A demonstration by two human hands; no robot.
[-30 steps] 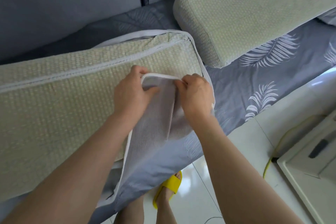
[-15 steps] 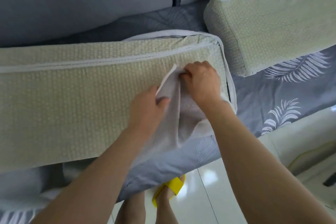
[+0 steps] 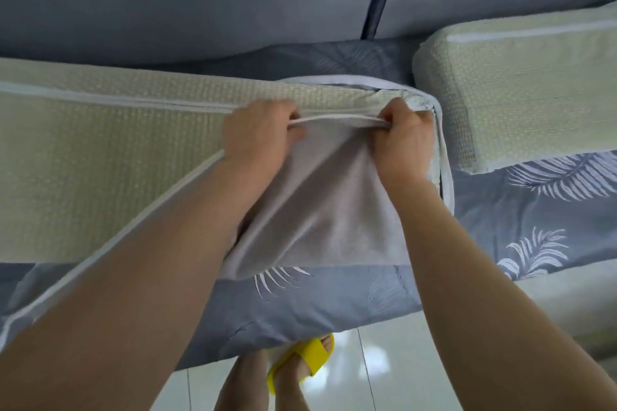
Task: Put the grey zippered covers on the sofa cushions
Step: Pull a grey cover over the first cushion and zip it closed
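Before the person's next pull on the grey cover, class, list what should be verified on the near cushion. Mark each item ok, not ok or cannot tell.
1. Left hand grips the grey cover by its piped edge: ok.
2. Right hand grips the same edge: ok.
3. Edge taut between the hands: ok.
4. Cover drawn over the near cushion: not ok, most of its front is bare.
5. Zipper slider found and free: cannot tell.

Left hand (image 3: 257, 137) and right hand (image 3: 404, 140) spread apart since half second ago. White-piped edge of grey fabric cover flap (image 3: 320, 203), then bunched, now stretched taut between them, raised to far edge of pale-green woven cushion (image 3: 100, 160), right hand at right corner.
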